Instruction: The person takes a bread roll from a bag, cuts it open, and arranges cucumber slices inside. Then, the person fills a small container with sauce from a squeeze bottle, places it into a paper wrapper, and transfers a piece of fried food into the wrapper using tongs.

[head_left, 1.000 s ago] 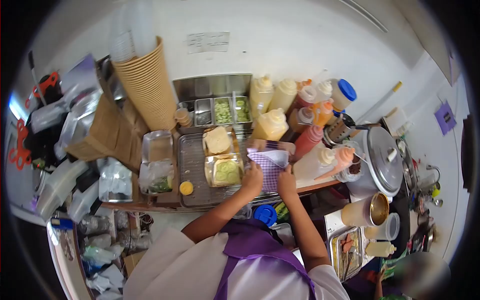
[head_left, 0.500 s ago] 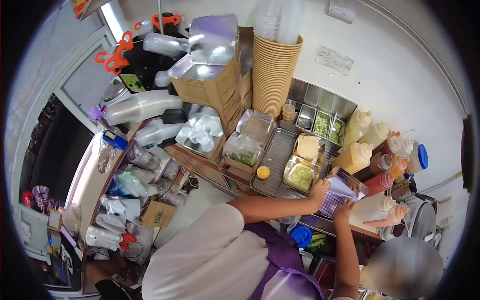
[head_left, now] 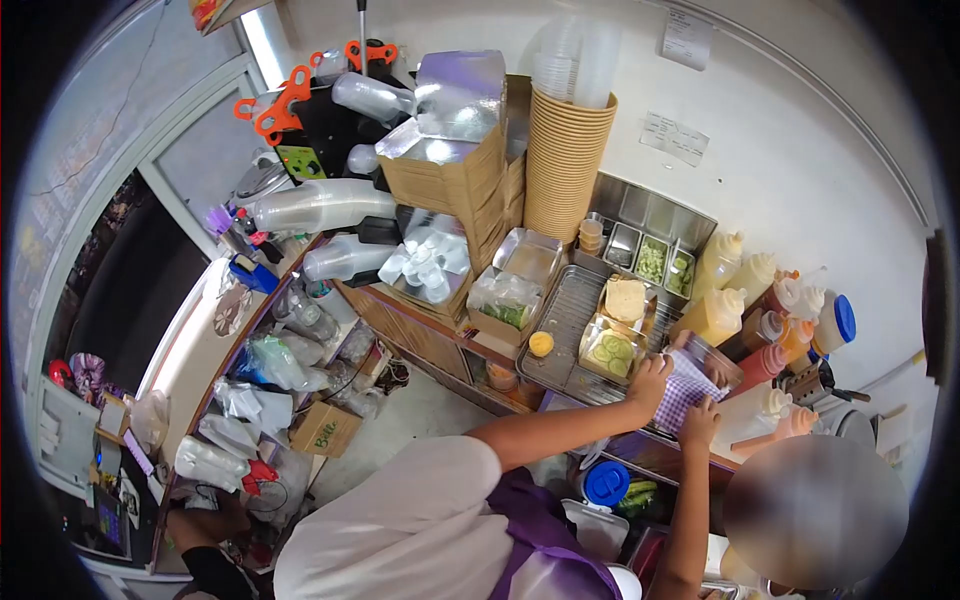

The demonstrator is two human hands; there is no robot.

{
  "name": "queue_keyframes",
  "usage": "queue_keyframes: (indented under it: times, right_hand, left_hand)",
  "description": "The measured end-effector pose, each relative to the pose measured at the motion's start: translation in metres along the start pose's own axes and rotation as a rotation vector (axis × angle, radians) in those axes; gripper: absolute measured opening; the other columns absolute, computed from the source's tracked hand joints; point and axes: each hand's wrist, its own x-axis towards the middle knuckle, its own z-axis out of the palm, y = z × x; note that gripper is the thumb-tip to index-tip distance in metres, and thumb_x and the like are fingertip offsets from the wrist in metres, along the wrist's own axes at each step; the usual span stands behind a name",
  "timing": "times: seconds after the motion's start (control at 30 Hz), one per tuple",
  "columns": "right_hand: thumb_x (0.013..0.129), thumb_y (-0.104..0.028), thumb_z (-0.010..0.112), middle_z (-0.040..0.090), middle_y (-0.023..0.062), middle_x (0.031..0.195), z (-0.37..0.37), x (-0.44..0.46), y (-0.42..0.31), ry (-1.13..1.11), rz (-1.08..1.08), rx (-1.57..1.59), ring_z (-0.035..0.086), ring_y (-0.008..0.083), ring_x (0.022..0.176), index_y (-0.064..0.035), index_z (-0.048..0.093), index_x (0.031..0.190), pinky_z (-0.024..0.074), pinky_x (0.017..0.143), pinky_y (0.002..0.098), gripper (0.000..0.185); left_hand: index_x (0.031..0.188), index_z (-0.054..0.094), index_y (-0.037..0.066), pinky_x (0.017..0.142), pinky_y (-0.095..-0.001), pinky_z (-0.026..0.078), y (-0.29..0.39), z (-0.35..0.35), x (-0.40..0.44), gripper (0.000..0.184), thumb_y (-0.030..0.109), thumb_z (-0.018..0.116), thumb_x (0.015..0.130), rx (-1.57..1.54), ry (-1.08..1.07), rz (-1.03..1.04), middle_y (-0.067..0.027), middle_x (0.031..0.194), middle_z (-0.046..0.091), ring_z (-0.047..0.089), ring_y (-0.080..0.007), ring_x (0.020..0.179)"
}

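A sheet of purple-and-white checked paper lies in a foil-lined box at the tray's right end. My left hand grips the paper's left edge with bent fingers. At its near edge, my right hand pinches the same paper. Just left of them stands an open foil-lined box with cucumber slices in it. Behind that is a bun half in the box's other part. A round yellow item sits on the wire rack.
Sauce bottles crowd the counter's right side. Metal bins of chopped greens stand behind the tray. Tall stacks of paper bowls and foil-lined boxes rise at the back. Another person's dark sleeve shows at lower left.
The whole view has shifted a little, with the counter items now further right and lower. Both hands stay on the checked paper, with the left hand slightly lower along its edge.
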Motion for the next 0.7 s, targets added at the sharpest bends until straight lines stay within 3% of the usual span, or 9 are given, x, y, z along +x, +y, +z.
queue_keyframes:
  times: [0.1, 0.2, 0.33, 0.43, 0.5, 0.53, 0.57, 0.63, 0.7]
  right_hand:
    - [0.08, -0.013, 0.056, 0.051, 0.0155, 0.123, -0.002, -0.021, 0.0, 0.184, -0.02, 0.201, 0.045, 0.0331, 0.117, -0.0076, 0.067, 0.092, 0.0402, 0.093, 0.0447, 0.017]
    - [0.077, -0.005, 0.056, 0.051, 0.0197, 0.118, -0.009, -0.031, -0.004, 0.296, -0.083, 0.373, 0.047, 0.0373, 0.112, -0.0044, 0.063, 0.098, 0.0396, 0.095, 0.0491, 0.022]
    - [0.076, 0.002, 0.059, 0.048, 0.0227, 0.121, -0.045, -0.059, -0.013, 0.549, -0.041, 0.634, 0.045, 0.0404, 0.115, -0.0054, 0.06, 0.113, 0.036, 0.1, 0.047, 0.038]
    - [0.086, -0.002, 0.055, 0.045, 0.0226, 0.125, -0.06, -0.091, -0.035, 0.659, 0.081, 0.785, 0.044, 0.0373, 0.117, -0.0015, 0.056, 0.117, 0.0335, 0.101, 0.0442, 0.031]
    - [0.093, -0.01, 0.052, 0.046, 0.0242, 0.122, -0.036, -0.112, -0.064, 0.75, 0.098, 1.002, 0.046, 0.0368, 0.114, 0.0024, 0.057, 0.113, 0.0341, 0.1, 0.0441, 0.024]
    - [0.093, -0.012, 0.052, 0.047, 0.0249, 0.119, -0.042, -0.125, -0.089, 0.731, 0.068, 0.987, 0.047, 0.0369, 0.112, 0.0042, 0.057, 0.111, 0.0339, 0.099, 0.0438, 0.025]
    - [0.093, -0.013, 0.052, 0.051, 0.0223, 0.114, -0.032, -0.135, -0.112, 0.646, -0.048, 1.051, 0.048, 0.0346, 0.109, 0.003, 0.057, 0.111, 0.0346, 0.097, 0.0419, 0.025]
    - [0.094, -0.016, 0.052, 0.056, 0.0147, 0.105, -0.044, -0.15, -0.165, 0.099, -0.359, 1.317, 0.051, 0.0279, 0.099, -0.0006, 0.057, 0.112, 0.0392, 0.089, 0.0388, 0.024]
    - [0.091, -0.009, 0.052, 0.055, 0.0134, 0.118, -0.02, -0.156, -0.214, -0.376, -0.602, 1.381, 0.054, 0.0238, 0.106, -0.0038, 0.052, 0.125, 0.0412, 0.093, 0.0348, 0.034]
  left_hand:
    - [0.103, 0.063, 0.005, 0.086, -0.0404, 0.039, -0.046, -0.081, -0.033, 0.025, 0.016, 0.056, 0.083, -0.472, 0.14, 0.039, -0.011, 0.124, 0.05, 0.048, -0.0305, 0.109]
    - [0.1, 0.06, 0.006, 0.081, -0.0428, 0.043, -0.1, -0.148, -0.075, 0.021, 0.019, 0.058, 0.085, -0.952, -0.011, 0.075, -0.0133, 0.114, 0.055, 0.055, -0.0287, 0.097]
    - [0.114, 0.056, 0.006, 0.075, -0.0345, 0.048, -0.181, -0.156, -0.125, 0.029, 0.025, 0.057, 0.092, -1.392, -0.528, 0.081, -0.01, 0.106, 0.059, 0.061, -0.02, 0.086]
    - [0.128, 0.05, 0.007, 0.089, -0.0338, 0.045, -0.24, -0.127, -0.168, 0.04, 0.027, 0.057, 0.094, -1.484, -0.888, 0.111, -0.0109, 0.118, 0.057, 0.057, -0.0196, 0.105]
    - [0.135, 0.045, 0.009, 0.098, -0.0339, 0.038, -0.241, -0.072, -0.227, 0.045, 0.028, 0.054, 0.095, -1.597, -0.821, 0.306, -0.012, 0.128, 0.052, 0.05, -0.0206, 0.116]
    - [0.138, 0.042, 0.009, 0.103, -0.034, 0.035, -0.242, -0.049, -0.258, 0.047, 0.029, 0.053, 0.096, -1.639, -0.777, 0.391, -0.0125, 0.132, 0.05, 0.046, -0.0211, 0.121]
    - [0.139, 0.041, 0.009, 0.104, -0.0339, 0.034, -0.251, -0.039, -0.285, 0.05, 0.033, 0.052, 0.096, -1.728, -0.882, 0.234, -0.0131, 0.134, 0.048, 0.045, -0.0217, 0.123]
    - [0.141, 0.038, 0.01, 0.106, -0.0338, 0.031, -0.271, -0.028, -0.333, 0.056, 0.04, 0.052, 0.095, -1.917, -1.078, -0.076, -0.0144, 0.137, 0.045, 0.041, -0.0229, 0.126]
    - [0.128, 0.053, 0.005, 0.098, -0.0333, 0.039, -0.321, -0.009, -0.357, 0.049, 0.041, 0.052, 0.095, -1.734, -1.097, -0.055, -0.0111, 0.122, 0.058, 0.051, -0.0194, 0.112]
